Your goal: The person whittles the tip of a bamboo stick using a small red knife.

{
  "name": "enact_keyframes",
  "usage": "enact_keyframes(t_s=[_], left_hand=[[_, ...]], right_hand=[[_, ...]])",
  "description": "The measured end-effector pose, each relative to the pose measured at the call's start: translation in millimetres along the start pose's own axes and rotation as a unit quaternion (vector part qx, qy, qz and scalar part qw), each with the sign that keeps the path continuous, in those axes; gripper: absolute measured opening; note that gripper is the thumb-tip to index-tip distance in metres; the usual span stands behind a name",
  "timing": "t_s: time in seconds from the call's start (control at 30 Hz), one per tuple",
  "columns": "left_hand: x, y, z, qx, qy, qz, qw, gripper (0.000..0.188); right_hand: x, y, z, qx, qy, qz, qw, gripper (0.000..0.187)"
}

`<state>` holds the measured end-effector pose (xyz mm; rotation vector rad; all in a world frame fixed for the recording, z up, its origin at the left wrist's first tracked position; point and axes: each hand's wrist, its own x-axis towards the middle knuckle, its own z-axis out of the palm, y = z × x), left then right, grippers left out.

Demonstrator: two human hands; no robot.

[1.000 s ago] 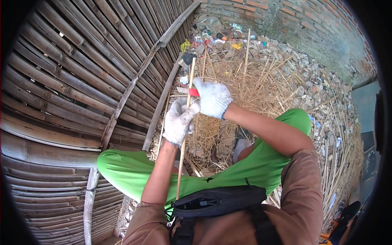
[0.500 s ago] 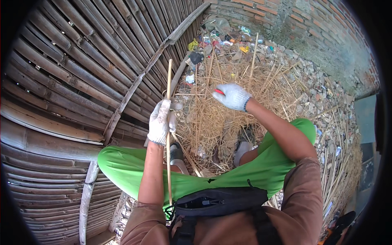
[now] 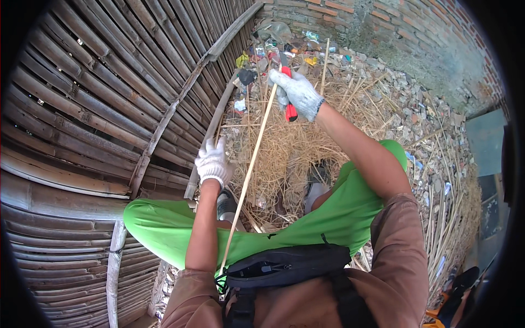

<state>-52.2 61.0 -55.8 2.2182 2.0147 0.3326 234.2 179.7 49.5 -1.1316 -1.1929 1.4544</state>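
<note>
My right hand (image 3: 299,94), in a whitish knit glove, is closed around a knife with a red and black handle (image 3: 290,111); its grey blade points up and away from me. The same hand pinches the far end of a long, pale bamboo strip (image 3: 253,158). From there the strip slants down past my left forearm, its near end by the black waist bag. My left hand (image 3: 211,163), gloved too, is apart from the strip, with its fingers spread beside a weathered pole.
A bamboo-slat wall (image 3: 82,104) rises on the left, with the pole (image 3: 219,112) lying along its foot. Straw and shavings (image 3: 295,147) cover the ground between my feet. Litter (image 3: 273,46) lies by the brick wall (image 3: 404,33); thin strips (image 3: 437,218) lie at right.
My left hand has let go of the bamboo strip. My right hand, with the knife, has moved farther away and taken the strip's far end. The strip now leans to the right.
</note>
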Motion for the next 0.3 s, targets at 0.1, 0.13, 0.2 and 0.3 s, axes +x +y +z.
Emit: enact_keyframes(t_s=[0.1,0.13,0.2,0.3], left_hand=[[-9,-36,-18,-0.010,-0.063,-0.025,0.998,0.054],[-10,-38,-20,-0.147,-0.045,-0.048,0.987,0.041],[-16,-31,-16,-0.244,0.039,0.028,0.969,0.041],[-29,20,-54,-0.394,-0.038,0.047,0.917,0.050]], right_hand=[[1,-7,-1,-0.006,-0.013,-0.008,1.000,0.040],[-3,-3,1,-0.008,-0.022,-0.004,1.000,0.040],[-6,-1,0,-0.023,-0.005,-0.003,1.000,0.038],[-1,0,-16,-0.042,0.000,-0.006,0.999,0.043]])
